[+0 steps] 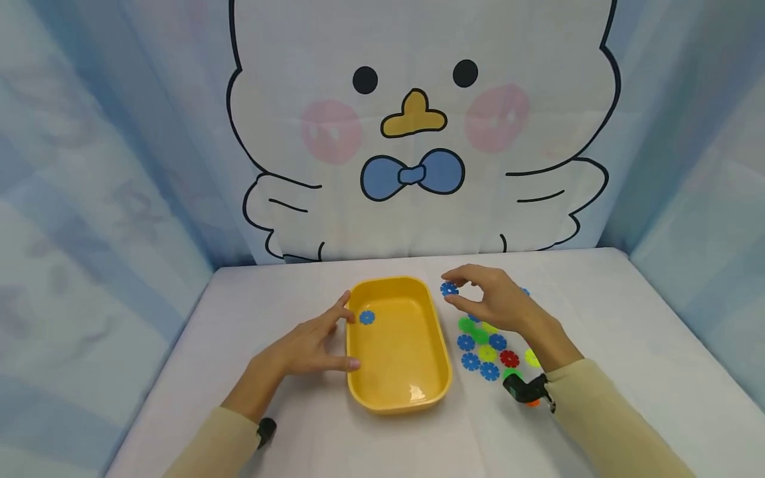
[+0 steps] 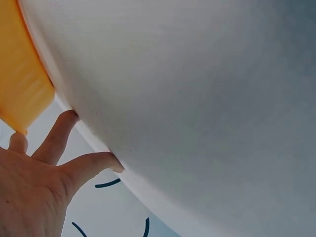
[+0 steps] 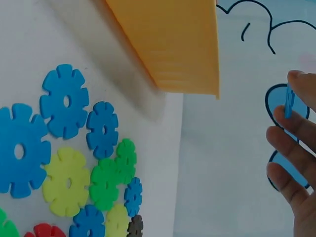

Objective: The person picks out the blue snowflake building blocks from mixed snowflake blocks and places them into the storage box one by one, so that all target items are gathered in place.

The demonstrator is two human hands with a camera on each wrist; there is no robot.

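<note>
Head view: right hand (image 1: pixel 499 299) pinches a blue disc (image 1: pixel 449 289) between thumb and fingertips, right of the yellow tray (image 1: pixel 394 365). Left hand (image 1: pixel 307 345), fingers spread, touches the tray. Transfer apparently underway; next move likely calls for carrying leftward, then release.

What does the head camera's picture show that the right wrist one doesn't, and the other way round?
Only the head view shows the left hand touching the yellow tray, a blue disc inside it, and the cartoon's eyes.

Only the right wrist view shows a dark disc, at the picture's bottom edge.

Both show the right hand pinching a second blue disc, the tray, and blue, green, yellow and red discs on the table.
</note>
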